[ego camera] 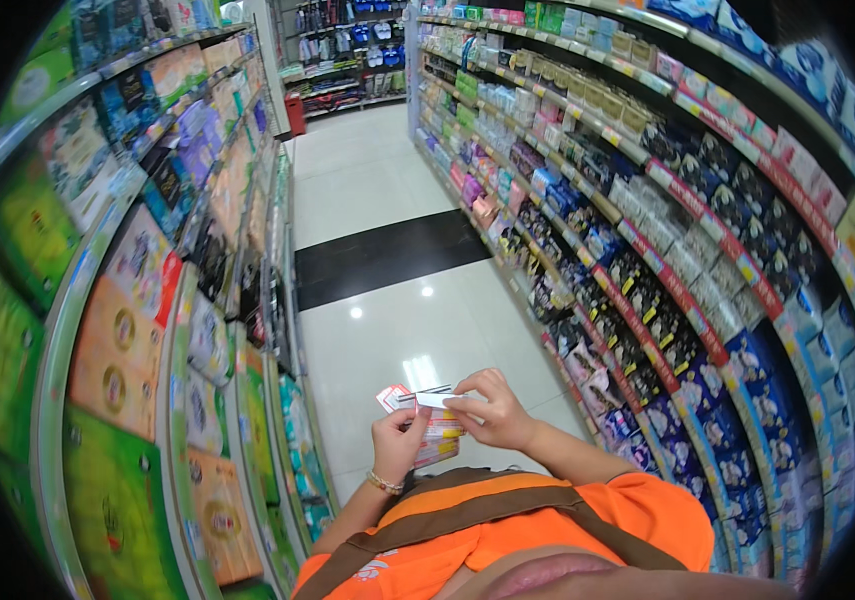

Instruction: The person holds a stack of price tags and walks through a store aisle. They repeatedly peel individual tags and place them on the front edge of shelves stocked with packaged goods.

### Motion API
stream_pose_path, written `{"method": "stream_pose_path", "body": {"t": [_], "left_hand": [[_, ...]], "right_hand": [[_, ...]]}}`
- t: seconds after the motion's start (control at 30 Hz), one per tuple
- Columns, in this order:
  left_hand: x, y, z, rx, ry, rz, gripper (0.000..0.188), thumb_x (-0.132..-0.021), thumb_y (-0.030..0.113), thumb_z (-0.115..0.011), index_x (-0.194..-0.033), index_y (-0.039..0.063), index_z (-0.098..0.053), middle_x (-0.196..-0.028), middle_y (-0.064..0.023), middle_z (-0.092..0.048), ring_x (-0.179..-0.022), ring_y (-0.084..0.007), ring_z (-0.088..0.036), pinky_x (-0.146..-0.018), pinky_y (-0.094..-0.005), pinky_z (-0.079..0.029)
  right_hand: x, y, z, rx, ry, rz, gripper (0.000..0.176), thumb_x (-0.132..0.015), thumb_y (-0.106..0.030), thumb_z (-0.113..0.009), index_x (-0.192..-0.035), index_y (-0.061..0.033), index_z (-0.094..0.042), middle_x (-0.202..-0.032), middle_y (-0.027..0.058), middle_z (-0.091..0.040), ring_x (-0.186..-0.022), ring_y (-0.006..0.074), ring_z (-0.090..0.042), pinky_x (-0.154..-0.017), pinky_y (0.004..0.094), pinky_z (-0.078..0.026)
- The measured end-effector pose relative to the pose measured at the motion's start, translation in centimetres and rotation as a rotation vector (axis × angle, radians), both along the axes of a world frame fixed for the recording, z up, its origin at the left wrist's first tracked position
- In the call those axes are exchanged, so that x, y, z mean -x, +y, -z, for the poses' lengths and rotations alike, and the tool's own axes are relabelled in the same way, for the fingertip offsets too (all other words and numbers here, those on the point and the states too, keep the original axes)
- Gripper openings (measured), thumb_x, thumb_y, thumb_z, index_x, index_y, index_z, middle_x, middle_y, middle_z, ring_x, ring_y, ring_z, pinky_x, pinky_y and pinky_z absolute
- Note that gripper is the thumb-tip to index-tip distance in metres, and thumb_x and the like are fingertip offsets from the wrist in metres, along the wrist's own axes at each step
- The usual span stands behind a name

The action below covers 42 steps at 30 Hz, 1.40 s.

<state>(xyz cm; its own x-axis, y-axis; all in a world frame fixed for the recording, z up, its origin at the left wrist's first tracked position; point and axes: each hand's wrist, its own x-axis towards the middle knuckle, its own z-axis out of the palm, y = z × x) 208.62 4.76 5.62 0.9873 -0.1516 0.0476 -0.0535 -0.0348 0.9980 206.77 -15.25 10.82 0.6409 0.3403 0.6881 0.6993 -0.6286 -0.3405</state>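
Note:
In front of my body, over the aisle floor, both hands hold small paper shelf labels. My left hand point(399, 441), with a beaded bracelet point(384, 482) at its wrist, pinches the labels between thumb and fingers. A red-and-white label point(393, 398) sticks out past its fingertips. My right hand point(496, 414) grips the right end of a white strip point(435, 400), which also meets my left thumb. Below the strip hang red-and-yellow price labels point(442, 428), partly covered by the fingers. Their writing is too small to make out.
Shelves of packaged tissue point(118, 330) line the left side, close to my left arm. On the right, long shelves point(622, 300) carry many small packs. Between them runs a pale tiled floor point(397, 330) with a black band point(390, 255). A red bin-like object point(295, 115) stands at the far end.

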Motion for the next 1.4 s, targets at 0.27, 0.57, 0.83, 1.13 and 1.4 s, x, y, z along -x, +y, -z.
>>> {"method": "stream_pose_path", "body": {"t": [0.27,0.57,0.83,1.13,1.4], "left_hand": [[-22.3,-4.5,-0.1,-0.315,-0.46,0.215,0.008,-0.081,0.006,-0.068,-0.08,-0.001,-0.07,-0.072,-0.0133,-0.067,-0.062,-0.0257,-0.066,-0.057,-0.0332,-0.052],[-50.0,-9.4,0.7,-0.483,-0.543,0.206,0.016,-0.084,0.014,-0.069,-0.074,0.001,-0.069,-0.069,-0.0147,-0.065,-0.06,-0.0314,-0.064,-0.057,-0.0388,-0.051],[-70.1,-8.2,-1.2,-0.451,-0.392,-0.165,0.015,-0.082,0.011,-0.071,-0.073,0.0,-0.069,-0.068,-0.0155,-0.065,-0.06,-0.032,-0.064,-0.057,-0.0386,-0.05],[-96.9,-6.2,2.5,-0.399,-0.47,-0.06,0.012,-0.08,0.01,-0.071,-0.073,0.001,-0.068,-0.069,-0.0157,-0.064,-0.062,-0.0337,-0.064,-0.057,-0.0395,-0.05],[-119.2,-7.4,-1.1,-0.312,-0.518,0.277,0.018,-0.083,0.015,-0.071,-0.071,0.001,-0.068,-0.066,-0.0147,-0.063,-0.06,-0.0319,-0.063,-0.054,-0.0381,-0.049]], "right_hand": [[-19.1,-2.6,2.7,-0.238,0.283,0.116,0.023,-0.077,-0.016,-0.076,-0.091,-0.0024,-0.063,-0.091,0.0121,-0.06,-0.082,0.0282,-0.059,-0.073,0.0374,-0.047],[-49.3,-7.6,5.3,-0.297,0.406,0.095,0.011,-0.083,-0.01,-0.07,-0.084,-0.0016,-0.063,-0.076,0.0109,-0.059,-0.068,0.0276,-0.059,-0.062,0.0357,-0.048],[-75.6,-6.4,0.7,-0.132,0.29,-0.266,0.013,-0.082,-0.011,-0.068,-0.079,-0.0023,-0.059,-0.079,0.012,-0.059,-0.073,0.0299,-0.059,-0.062,0.0382,-0.048],[-101.1,-4.3,3.5,-0.261,0.563,-0.159,0.016,-0.082,-0.015,-0.071,-0.084,-0.0011,-0.063,-0.078,0.0122,-0.065,-0.07,0.0247,-0.064,-0.064,0.0329,-0.051],[-117.9,-6.7,0.8,-0.334,0.652,0.087,0.016,-0.084,-0.016,-0.072,-0.087,-0.0003,-0.07,-0.079,0.0094,-0.07,-0.07,0.016,-0.066,-0.065,0.0282,-0.052]]}}
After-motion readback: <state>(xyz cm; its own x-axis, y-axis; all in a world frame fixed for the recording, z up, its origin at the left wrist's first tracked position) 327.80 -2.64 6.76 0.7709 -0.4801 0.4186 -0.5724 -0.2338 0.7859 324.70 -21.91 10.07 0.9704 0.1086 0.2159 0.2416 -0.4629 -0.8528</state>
